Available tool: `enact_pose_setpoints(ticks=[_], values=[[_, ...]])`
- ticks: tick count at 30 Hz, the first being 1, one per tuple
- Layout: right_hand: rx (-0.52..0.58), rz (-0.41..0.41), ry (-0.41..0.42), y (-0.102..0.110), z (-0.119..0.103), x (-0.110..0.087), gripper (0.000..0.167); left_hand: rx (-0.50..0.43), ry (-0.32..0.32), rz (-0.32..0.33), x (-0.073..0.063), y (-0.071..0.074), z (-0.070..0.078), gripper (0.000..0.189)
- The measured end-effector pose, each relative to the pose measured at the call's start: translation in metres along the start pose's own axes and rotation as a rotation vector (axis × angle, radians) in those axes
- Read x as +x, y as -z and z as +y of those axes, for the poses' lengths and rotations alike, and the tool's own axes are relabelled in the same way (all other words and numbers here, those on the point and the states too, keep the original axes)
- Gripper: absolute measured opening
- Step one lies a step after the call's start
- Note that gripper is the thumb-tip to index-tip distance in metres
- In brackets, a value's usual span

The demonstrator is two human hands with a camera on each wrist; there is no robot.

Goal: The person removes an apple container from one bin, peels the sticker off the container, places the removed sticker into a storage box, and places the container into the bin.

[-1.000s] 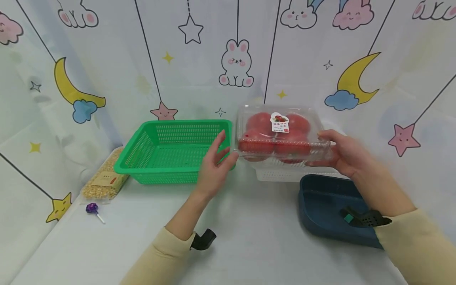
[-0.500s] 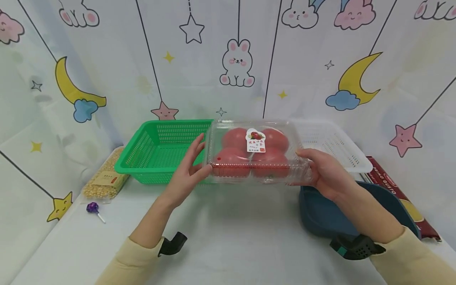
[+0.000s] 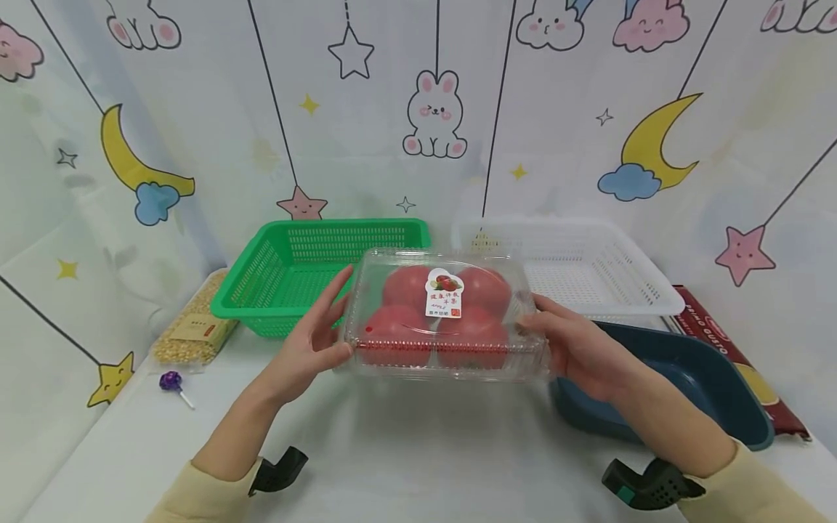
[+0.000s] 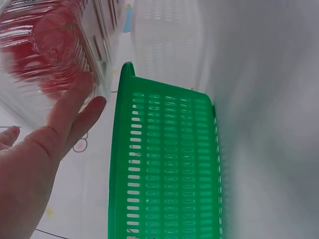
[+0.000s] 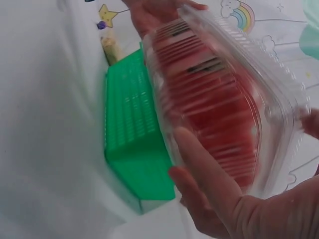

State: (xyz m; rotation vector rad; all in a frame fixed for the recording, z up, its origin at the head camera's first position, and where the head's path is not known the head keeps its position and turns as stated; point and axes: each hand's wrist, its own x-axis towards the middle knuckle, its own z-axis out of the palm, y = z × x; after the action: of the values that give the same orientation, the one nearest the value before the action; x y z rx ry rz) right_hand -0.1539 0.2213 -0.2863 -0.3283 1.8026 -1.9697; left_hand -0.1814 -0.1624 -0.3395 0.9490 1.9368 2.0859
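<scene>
A clear plastic box of tomatoes (image 3: 408, 341), with a white label on its lid, is held above the table, tilted so the lid faces me. My right hand (image 3: 588, 352) grips its right end, thumb on top and fingers underneath; the right wrist view shows those fingers (image 5: 207, 167) along the ribbed bottom. At the left end my left hand (image 3: 297, 349) touches the box with its thumb and fairly straight fingers. In the left wrist view, fingertips (image 4: 82, 89) lie against the clear plastic.
Behind the box stand a green basket (image 3: 255, 309) at left and a white basket (image 3: 644, 280) at right. A dark blue tub (image 3: 706, 396) lies near my right forearm, beside a dark red packet (image 3: 778, 399). Far left are a bag of yellow kernels (image 3: 189, 341) and a purple lollipop (image 3: 171, 381).
The box of tomatoes has come left and towards me, from above the white basket to over the middle of the table. Both hands have moved with it; the left hand has come against its left end.
</scene>
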Motion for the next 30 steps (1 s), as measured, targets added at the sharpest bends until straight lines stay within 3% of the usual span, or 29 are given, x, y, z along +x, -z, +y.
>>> enact_pose_setpoints(ticks=[9,21,30], values=[[0.007,-0.089,-0.016,0.004,0.009,-0.007,0.067,-0.044,-0.008,-0.057,-0.022,0.003,-0.002,0.09],[0.006,-0.054,-0.118,0.002,0.027,-0.01,0.07,-0.048,0.026,-0.094,-0.038,-0.003,-0.009,0.092],[-0.005,-0.026,-0.163,0.0,0.037,-0.01,0.072,-0.105,0.051,-0.128,-0.045,-0.003,-0.021,0.095]])
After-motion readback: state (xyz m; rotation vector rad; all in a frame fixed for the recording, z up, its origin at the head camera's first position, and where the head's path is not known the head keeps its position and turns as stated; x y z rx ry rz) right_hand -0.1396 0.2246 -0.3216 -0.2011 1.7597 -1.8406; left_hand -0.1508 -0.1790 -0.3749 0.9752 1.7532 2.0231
